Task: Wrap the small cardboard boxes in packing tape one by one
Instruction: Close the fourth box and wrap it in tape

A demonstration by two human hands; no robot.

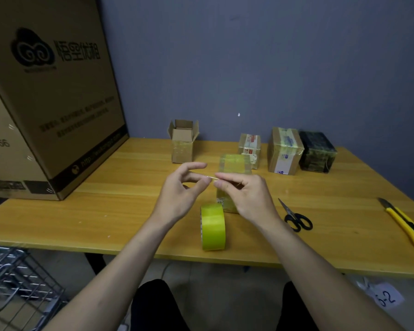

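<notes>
Head view: left hand [181,187] and right hand [245,194] each had fingers pinched on a thin tape strip [207,176] above the tabletop [129,211], taped box [234,163] behind, tape roll [213,226] just below.

Two hands are meeting above the yellow wooden bench [129,206]. The left hand [179,187] and the right hand [244,194] are both pinching a thin clear strip of tape [210,177] between their fingertips. A taped small box [234,168] is standing just behind the hands. A roll of yellow-green tape [213,226] is standing on its edge near the wrists. Black scissors [295,217] are lying to the right, and a yellow knife [404,225] is lying farther right. An open box [183,142] and three wrapped boxes [285,151] are sitting near the wall.
</notes>
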